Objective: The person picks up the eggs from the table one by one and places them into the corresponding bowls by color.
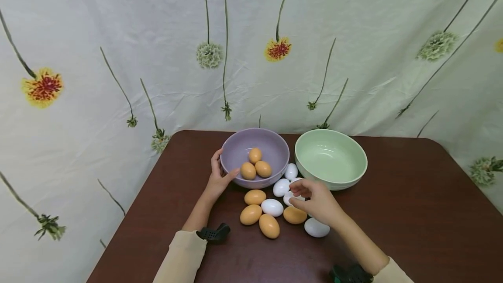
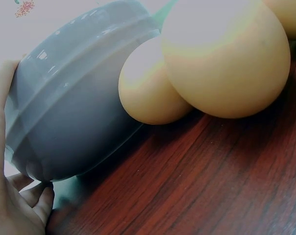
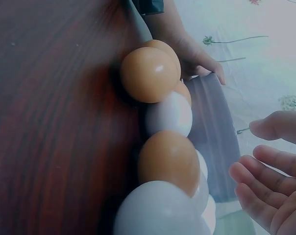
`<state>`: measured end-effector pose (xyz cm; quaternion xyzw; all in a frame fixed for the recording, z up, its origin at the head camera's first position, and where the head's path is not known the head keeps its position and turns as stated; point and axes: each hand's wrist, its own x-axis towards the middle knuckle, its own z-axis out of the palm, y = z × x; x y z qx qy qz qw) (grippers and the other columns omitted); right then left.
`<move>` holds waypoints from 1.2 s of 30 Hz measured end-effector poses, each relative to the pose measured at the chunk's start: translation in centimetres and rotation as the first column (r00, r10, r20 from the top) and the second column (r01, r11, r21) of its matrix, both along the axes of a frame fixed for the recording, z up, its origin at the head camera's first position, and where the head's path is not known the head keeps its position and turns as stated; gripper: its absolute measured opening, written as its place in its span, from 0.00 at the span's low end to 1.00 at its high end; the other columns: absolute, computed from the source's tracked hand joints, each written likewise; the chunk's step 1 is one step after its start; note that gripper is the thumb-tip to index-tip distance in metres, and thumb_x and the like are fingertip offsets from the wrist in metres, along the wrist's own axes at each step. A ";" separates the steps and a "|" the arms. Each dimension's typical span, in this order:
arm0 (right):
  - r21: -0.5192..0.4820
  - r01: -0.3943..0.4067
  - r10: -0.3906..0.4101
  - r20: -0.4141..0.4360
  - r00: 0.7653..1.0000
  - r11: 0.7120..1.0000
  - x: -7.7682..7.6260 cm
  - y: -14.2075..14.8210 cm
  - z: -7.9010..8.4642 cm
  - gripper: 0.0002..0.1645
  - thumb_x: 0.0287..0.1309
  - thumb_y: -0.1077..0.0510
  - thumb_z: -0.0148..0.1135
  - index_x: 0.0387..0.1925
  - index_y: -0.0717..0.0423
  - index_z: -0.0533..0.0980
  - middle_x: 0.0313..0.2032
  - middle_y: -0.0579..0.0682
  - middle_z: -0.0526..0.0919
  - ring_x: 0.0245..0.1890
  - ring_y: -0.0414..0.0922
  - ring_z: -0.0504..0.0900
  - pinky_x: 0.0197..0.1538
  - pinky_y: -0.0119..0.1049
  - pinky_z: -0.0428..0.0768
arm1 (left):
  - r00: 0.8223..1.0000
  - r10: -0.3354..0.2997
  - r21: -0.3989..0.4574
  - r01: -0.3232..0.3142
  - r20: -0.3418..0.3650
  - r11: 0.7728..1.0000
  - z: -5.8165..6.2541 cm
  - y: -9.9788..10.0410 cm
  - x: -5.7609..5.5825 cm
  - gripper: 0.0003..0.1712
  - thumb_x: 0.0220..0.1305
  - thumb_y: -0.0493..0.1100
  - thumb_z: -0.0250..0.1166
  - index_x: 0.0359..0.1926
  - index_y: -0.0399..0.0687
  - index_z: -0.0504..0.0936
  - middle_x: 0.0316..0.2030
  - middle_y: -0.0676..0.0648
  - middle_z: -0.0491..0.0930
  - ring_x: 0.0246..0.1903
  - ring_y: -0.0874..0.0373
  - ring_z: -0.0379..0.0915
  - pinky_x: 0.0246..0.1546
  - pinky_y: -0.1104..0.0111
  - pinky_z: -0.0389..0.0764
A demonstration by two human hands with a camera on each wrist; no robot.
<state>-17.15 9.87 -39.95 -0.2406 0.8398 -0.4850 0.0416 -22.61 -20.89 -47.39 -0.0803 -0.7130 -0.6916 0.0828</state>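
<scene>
My left hand (image 1: pixel 218 180) grips the left side of a purple bowl (image 1: pixel 234 150), its thumb at the near rim and its fingers around the outer wall. Inside that bowl lie three brown eggs (image 1: pixel 255 155). Over the loose eggs hovers my right hand (image 1: pixel 319 203), fingers slightly bent and apart, with nothing between them in the right wrist view. Beneath and beside it are several white eggs (image 1: pixel 281 188) and a brown egg (image 1: pixel 294 215); the hand partly hides some white ones. More brown eggs (image 1: pixel 250 215) lie in front of the purple bowl, around another white egg (image 1: pixel 272 208).
A light green bowl (image 1: pixel 331 157) with no eggs in it stands right of the purple one, near the back edge of the dark wooden table (image 1: pixel 412 204). Behind the table hangs a pale flowered cloth (image 1: pixel 251 86).
</scene>
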 end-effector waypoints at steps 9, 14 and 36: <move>-0.002 0.039 -0.039 -0.029 0.999 0.999 1.0 0.7 -1.5 0.15 0.54 0.62 0.70 0.43 0.65 0.80 0.38 0.53 0.84 0.39 0.49 0.83 0.48 0.44 0.79 | 1.000 0.020 0.001 -0.020 0.025 1.000 0.2 -0.1 0.3 0.48 0.63 0.35 0.62 0.73 0.50 0.40 0.71 0.33 0.47 0.69 0.41 0.47 0.66 0.50 0.54; -0.004 0.064 -0.064 -0.037 0.997 0.998 1.5 0.9 -2.0 0.14 0.53 0.64 0.71 0.42 0.65 0.80 0.37 0.52 0.84 0.40 0.52 0.83 0.48 0.43 0.79 | 1.000 0.013 -0.005 -0.012 0.025 1.000 0.3 -0.1 0.3 0.48 0.63 0.35 0.61 0.74 0.50 0.40 0.71 0.33 0.47 0.69 0.40 0.48 0.65 0.51 0.56; 0.328 0.010 0.094 -0.299 0.950 0.945 1.9 0.2 -2.6 0.13 0.47 0.61 0.73 0.38 0.55 0.82 0.36 0.43 0.82 0.38 0.41 0.78 0.43 0.38 0.76 | 1.000 0.004 0.008 -0.004 0.020 1.000 0.3 0.1 0.3 0.48 0.63 0.35 0.61 0.74 0.50 0.40 0.71 0.34 0.47 0.69 0.42 0.49 0.65 0.53 0.56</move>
